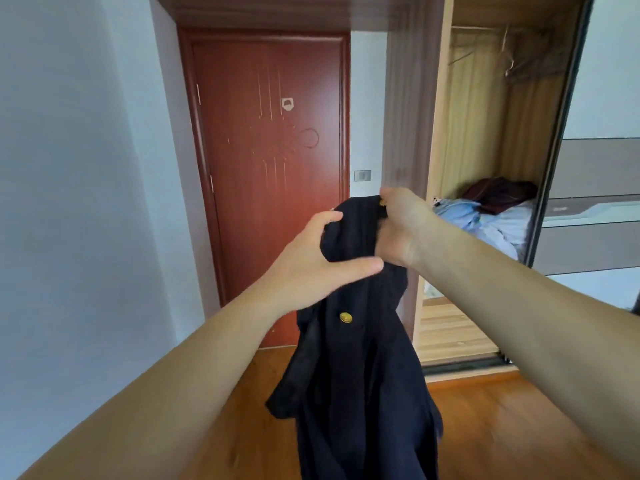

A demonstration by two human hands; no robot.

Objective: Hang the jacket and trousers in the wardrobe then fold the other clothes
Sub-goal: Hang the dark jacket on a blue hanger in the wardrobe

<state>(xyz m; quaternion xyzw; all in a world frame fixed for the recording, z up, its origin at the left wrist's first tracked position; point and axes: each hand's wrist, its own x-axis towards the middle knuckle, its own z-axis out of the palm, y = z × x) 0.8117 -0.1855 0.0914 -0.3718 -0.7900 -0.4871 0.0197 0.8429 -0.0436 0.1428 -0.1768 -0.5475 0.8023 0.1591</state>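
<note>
A dark navy jacket (356,368) with gold buttons hangs in the air in front of me, its lower part dropping out of the frame. My right hand (398,226) is shut on its top edge beside a gold button. My left hand (318,258) is spread with fingers apart, touching the jacket's upper left side, thumb stretched across the cloth. The open wardrobe (485,140) stands to the right, with a rail and bare hangers (509,50) near its top. Light blue and dark red clothes (491,209) lie heaped on its shelf.
A closed reddish-brown door (270,161) faces me behind the jacket. A white wall (76,202) runs along the left. The wardrobe's dark sliding door frame (554,161) stands at the right. Wooden floor (502,410) lies below.
</note>
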